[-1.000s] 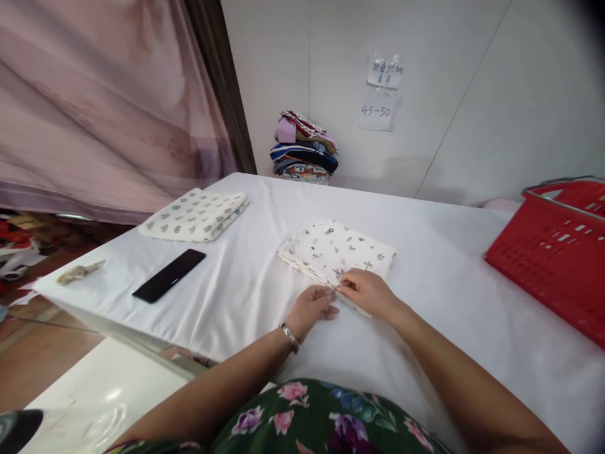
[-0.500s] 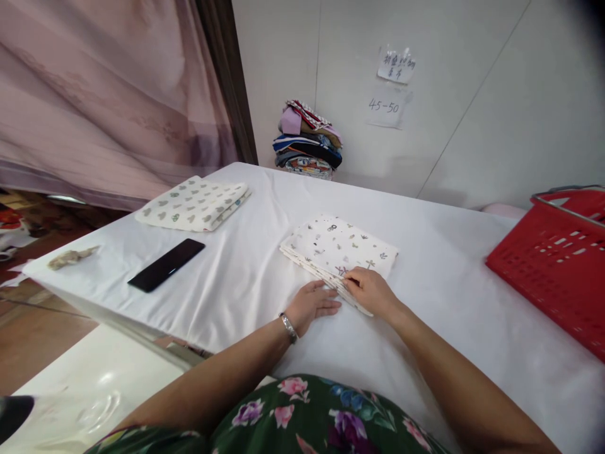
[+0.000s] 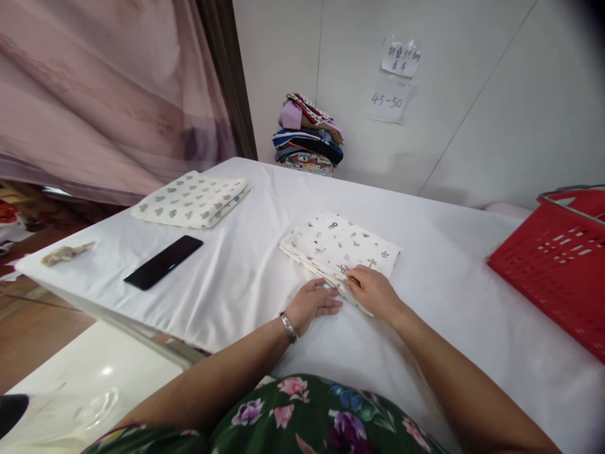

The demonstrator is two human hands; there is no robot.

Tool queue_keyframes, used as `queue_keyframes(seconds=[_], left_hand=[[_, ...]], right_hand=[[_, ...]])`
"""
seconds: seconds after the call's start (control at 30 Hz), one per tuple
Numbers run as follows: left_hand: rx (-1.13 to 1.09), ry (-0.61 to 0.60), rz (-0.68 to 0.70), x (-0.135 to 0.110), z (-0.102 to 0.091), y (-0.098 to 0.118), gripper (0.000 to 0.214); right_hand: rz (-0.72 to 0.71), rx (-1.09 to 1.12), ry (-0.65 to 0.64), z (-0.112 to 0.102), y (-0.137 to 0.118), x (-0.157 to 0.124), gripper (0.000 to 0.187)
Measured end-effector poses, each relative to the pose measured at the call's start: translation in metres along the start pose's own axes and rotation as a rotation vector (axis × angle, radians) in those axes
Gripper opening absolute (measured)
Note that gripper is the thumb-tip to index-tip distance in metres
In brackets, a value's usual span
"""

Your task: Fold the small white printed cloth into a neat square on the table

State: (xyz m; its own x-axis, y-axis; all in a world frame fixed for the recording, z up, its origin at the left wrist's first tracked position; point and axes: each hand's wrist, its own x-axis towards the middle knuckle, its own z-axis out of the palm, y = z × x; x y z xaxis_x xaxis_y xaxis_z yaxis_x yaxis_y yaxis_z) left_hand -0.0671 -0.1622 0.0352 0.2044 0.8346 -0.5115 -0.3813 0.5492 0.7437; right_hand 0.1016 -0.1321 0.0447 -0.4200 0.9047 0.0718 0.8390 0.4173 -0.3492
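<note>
A folded white cloth (image 3: pixel 326 239) with small plant and animal prints lies on the white-covered table (image 3: pixel 236 277) in front of me. My right hand (image 3: pixel 371 290) pinches the layers at its near edge between thumb and fingers, raising them slightly. Beside that edge, my left hand (image 3: pixel 312 306) rests flat with the fingers stretched out, its fingertips close against the cloth's underside. A silver bracelet (image 3: pixel 288 326) circles my left wrist. Whether the left fingertips reach under the layers is hidden.
Another folded cloth (image 3: pixel 193 198) with grey prints lies at the left, behind a black phone (image 3: pixel 164 261). A small beige scrap (image 3: pixel 66 253) sits at the left corner. A red basket (image 3: pixel 553 265) stands at the right. Stacked fabrics (image 3: pixel 309 139) rise beyond the far edge.
The camera view has shifted slightly. My right hand lifts the near edge of the cloth a little more; the left hand stays almost still.
</note>
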Motion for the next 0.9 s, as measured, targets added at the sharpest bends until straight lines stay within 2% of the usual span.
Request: queue_keyframes(seconds=[0.43,0.63,0.9], left_hand=[[0.009,-0.05,0.016,0.002,-0.003,-0.002,0.045],[0.026,-0.042,0.017,0.002,-0.002,-0.002,0.048],[0.023,-0.027,0.013,-0.001,-0.001,-0.002,0.051]], right_hand=[[0.006,-0.283,-0.052,0.003,-0.02,-0.006,0.013],[-0.002,-0.305,0.023,0.009,-0.019,-0.004,0.018],[-0.004,-0.267,0.053,0.009,-0.016,-0.005,0.018]])
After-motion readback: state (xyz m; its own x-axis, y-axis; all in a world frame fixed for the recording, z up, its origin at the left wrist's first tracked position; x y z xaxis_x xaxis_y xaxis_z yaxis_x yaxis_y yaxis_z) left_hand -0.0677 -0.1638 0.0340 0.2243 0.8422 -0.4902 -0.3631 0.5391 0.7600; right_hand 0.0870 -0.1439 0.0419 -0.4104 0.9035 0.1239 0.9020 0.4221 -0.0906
